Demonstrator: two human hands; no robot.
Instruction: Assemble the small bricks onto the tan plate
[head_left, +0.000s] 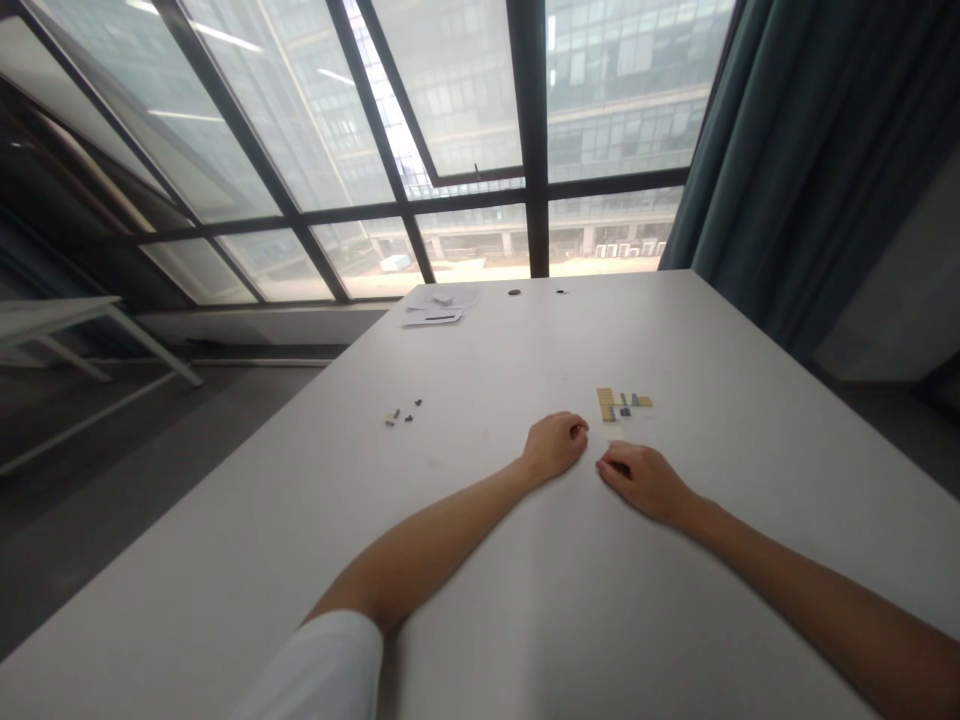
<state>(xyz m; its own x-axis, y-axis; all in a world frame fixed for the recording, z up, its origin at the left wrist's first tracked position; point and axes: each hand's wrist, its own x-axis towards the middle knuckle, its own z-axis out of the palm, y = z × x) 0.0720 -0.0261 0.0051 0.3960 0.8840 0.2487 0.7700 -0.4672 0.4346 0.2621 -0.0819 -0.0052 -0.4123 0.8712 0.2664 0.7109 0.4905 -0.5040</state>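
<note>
My left hand (556,443) rests on the white table (495,560) with its fingers curled in. Just to its right and slightly nearer lies my right hand (637,478), also closed, thumb against the bent fingers. A narrow gap separates the two hands. Whatever is inside either hand, if anything, is hidden. Beyond the right hand is a small group of flat yellow pieces (605,397) with grey and dark bits beside them. A pale scrap (615,433) lies between this group and the right hand.
Several tiny dark pieces (409,418) are scattered on the left of the table. Papers (433,318) with a dark stick-like thing lie at the far left edge. A dark round disc (514,292) sits near the far edge. Windows and a blue curtain (780,150) stand beyond.
</note>
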